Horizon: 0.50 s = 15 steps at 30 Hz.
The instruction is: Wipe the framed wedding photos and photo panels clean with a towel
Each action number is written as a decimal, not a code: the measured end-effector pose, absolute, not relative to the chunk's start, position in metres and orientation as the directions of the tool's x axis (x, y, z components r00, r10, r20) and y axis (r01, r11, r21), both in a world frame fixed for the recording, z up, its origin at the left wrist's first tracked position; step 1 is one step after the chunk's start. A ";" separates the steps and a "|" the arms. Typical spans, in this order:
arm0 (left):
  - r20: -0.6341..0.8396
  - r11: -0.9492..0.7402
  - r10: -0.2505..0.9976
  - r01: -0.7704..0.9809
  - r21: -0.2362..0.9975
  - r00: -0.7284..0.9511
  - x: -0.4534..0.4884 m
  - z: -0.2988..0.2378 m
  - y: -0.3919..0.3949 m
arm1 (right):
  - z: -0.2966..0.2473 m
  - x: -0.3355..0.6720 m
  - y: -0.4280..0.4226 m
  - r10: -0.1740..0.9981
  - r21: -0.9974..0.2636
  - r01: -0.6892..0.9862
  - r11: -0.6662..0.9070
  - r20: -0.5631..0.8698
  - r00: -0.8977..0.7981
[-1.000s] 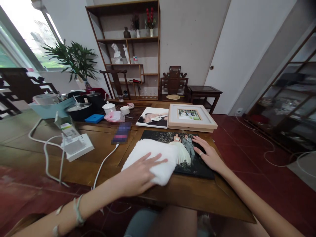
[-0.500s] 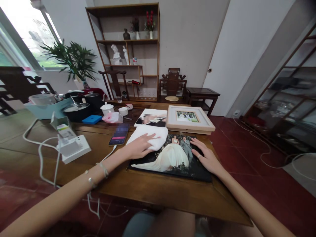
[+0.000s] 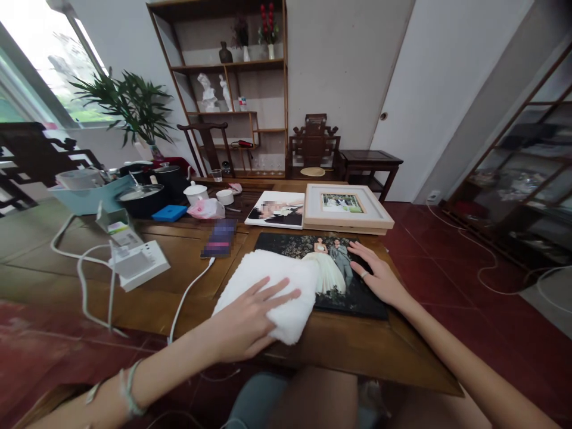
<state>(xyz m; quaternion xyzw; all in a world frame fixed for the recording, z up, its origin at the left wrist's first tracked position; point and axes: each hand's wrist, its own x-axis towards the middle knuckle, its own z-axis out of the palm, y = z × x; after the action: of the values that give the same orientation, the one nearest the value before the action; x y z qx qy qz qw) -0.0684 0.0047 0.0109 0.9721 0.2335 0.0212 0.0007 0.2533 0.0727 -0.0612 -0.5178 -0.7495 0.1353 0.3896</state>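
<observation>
Pale bangle (image 3: 129, 390), silvery bracelet (image 3: 93, 392) left; slim ring (image 3: 364, 274) right.

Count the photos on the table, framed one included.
3: the dark wedding photo panel, partly covered by the white towel; the white-edged print behind it; and the wood-framed photo right of that print. Others may be hidden underneath.

Relative to 0.5 s ago: left hand (image 3: 248, 322) and white cloth (image 3: 268, 271) displaced toward the person, away from the pale-edged picture (image 3: 279, 214). Cloth previously covered the far left corner of the dark photo (image 3: 361, 298); that corner now exposed. Dress train, formerly visible, now under cloth. Cloth's near end now extends past the photo's near edge. Charging cable (image 3: 185, 301), earlier partly behind the forearm, uncovered. Relative to 1.0 s ago: cloth slightly nearer the person.
</observation>
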 end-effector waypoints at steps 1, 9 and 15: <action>0.041 -0.891 0.454 0.454 0.007 0.890 -0.066 0.011 0.014 | -0.061 0.253 0.073 0.883 -0.608 0.671 0.425 0.441 -0.159; 0.106 -0.858 0.506 0.512 -0.039 0.856 -0.044 0.004 0.108 | -0.061 0.252 0.072 0.885 -0.601 0.683 0.415 0.440 -0.151; 0.113 -0.817 0.556 0.567 -0.108 0.823 -0.034 0.001 0.121 | -0.061 0.253 0.073 0.880 -0.604 0.672 0.428 0.447 -0.159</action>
<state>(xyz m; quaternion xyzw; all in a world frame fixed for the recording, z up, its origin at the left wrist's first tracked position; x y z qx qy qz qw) -0.0343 0.1206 0.0009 0.9523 0.2949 0.0383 -0.0686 0.2526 0.0726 -0.0612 -0.5179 -0.7496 0.1333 0.3900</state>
